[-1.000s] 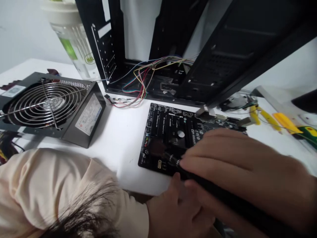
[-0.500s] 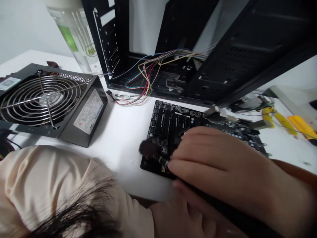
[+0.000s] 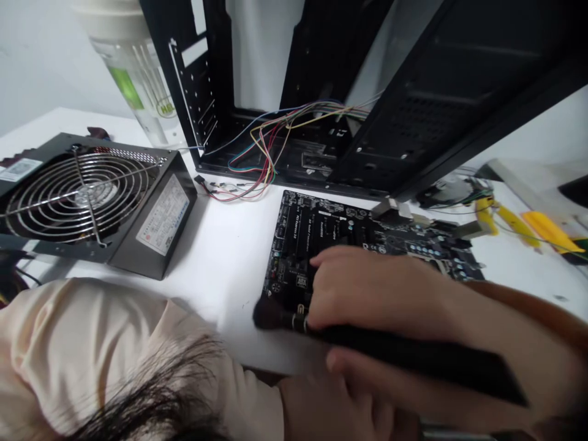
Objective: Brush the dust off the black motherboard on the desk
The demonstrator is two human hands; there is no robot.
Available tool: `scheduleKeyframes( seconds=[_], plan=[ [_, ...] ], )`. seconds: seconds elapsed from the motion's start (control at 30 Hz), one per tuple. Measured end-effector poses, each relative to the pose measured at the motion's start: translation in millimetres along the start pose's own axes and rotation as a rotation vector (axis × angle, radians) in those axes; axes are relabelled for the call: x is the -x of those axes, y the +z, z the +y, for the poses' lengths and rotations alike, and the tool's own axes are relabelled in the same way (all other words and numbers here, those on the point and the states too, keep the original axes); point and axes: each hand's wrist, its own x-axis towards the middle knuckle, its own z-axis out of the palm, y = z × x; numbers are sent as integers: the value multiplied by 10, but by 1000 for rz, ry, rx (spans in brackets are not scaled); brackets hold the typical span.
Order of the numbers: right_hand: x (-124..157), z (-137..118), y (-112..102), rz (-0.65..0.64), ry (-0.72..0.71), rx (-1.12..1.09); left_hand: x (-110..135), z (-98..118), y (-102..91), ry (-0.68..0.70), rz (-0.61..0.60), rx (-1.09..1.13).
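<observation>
A black motherboard (image 3: 321,226) is laid flat on a white desk (image 3: 220,263), just in front of an open black PC case (image 3: 441,104). A dark-bristled brush (image 3: 271,314) with a metal ferrule and a long black handle is held in the right hand (image 3: 367,288), the fingers curled over the handle and the thumb apparently pressed beneath it, so that the handle is pinched between them. The brush lies across the lower-left part of the board, with its bristles at the board's edge; whether they touch the board cannot be told. The left hand (image 3: 312,410) is kept low beside the desk's front edge, beneath the handle and partly cut off by the frame, and whether it is spread or closed cannot be told. A peach sleeve (image 3: 92,349) and a fall of dark hair (image 3: 151,392) cover the near left corner. The board is likely to prove light and stiff yet fragile – best taken by its bare edges, clear of the components. The brush should handle lightly, held behind the ferrule. A power supply unit (image 3: 78,196) with a wire fan grille sits on the left, coloured wires (image 3: 261,159) are bunched in the case, and a yellow-handled tool (image 3: 487,214) lies on the right.
</observation>
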Motion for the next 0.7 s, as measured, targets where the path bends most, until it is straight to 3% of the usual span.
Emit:
scheduleKeyframes(
  seconds=[0.07, 0.13, 0.27, 0.37, 0.43, 0.57, 0.7],
  plan=[
    [-15, 44, -25, 100, 44, 127, 12, -60, -25, -77, 136, -49],
    [-23, 77, -34, 110, 68, 192, 29, -116, -49, -148, 237, -91],
    [7, 101, -64, 17, 40, -23, 41, -159, -81, -2, 161, -18],
    [68, 117, -123, 113, 77, 129, 15, -195, -130, -27, 193, -45],
    [110, 135, -159, 122, 79, 223, -16, -247, -182, 76, 161, -67],
    [135, 148, -206, 80, 57, 88, -48, -353, -267, 177, 92, -61],
    [124, 129, -232, 154, 101, 194, -13, -367, -275, 179, 58, -89]
  ],
)
